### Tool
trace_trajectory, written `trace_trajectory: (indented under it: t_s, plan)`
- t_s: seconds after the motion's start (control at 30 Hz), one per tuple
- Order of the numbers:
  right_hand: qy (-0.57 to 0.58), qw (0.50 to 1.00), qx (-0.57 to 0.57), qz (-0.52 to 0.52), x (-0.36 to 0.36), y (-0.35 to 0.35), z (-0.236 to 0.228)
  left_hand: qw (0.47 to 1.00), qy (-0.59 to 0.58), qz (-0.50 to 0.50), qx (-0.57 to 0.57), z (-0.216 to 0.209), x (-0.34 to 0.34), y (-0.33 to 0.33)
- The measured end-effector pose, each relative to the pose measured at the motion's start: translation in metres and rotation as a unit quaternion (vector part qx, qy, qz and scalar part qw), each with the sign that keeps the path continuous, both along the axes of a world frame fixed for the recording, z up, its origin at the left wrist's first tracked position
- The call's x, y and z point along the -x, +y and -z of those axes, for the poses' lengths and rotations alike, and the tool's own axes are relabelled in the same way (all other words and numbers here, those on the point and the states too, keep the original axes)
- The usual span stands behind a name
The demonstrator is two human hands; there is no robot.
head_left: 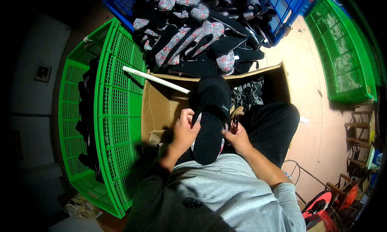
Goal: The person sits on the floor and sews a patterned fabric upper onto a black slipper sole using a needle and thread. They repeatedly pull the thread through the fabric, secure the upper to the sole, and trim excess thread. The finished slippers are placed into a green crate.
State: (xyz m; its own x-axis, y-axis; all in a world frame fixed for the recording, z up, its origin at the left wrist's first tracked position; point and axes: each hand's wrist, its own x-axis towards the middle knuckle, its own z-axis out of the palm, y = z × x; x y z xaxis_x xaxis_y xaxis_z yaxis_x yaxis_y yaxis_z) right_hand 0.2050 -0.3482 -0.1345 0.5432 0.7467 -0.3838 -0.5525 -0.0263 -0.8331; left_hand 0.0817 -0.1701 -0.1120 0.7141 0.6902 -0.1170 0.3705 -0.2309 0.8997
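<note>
A black slipper [209,131] with a floral-patterned edge lies lengthwise over my lap, its toe pointing away from me. My left hand [186,129] is closed on its left edge, thumb and fingers pinching the rim where the strap meets the sole. On the opposite edge my right hand [238,137] is closed on the slipper too. A small dark, narrow tool [235,118] sticks up from the right fingers; its exact kind cannot be made out. Beyond the toe stands an open cardboard box [155,111] holding dark fabric scraps [248,93].
Many black and floral slippers [205,34] are heaped in a blue crate [284,14] at the far side. Green crates [121,123] stand at left, with dark items in one, and another green crate [342,54] at right. A white rod [157,79] leans over the box edge.
</note>
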Motion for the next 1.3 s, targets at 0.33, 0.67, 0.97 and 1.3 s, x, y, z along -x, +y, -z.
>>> trace_trajectory:
  t_s: [0.33, 0.67, 0.97, 1.3]
  plan:
    - [0.041, 0.998, -0.036, 0.022, -0.003, -0.004, 0.007, 0.898, -0.275, -0.194, 0.282, -0.029, -0.020, 0.009]
    - [-0.205, 0.967, -0.127, -0.075, -0.012, -0.006, -0.024, 0.887, -0.285, -0.280, 0.230, -0.056, -0.024, 0.014]
    - [-0.154, 0.983, -0.098, -0.013, -0.014, -0.009, -0.017, 0.932, -0.274, -0.204, 0.122, -0.050, -0.033, -0.001]
    - [0.033, 0.996, -0.032, 0.078, -0.013, -0.012, -0.007, 0.984, -0.028, 0.062, -0.165, -0.047, -0.046, -0.017]
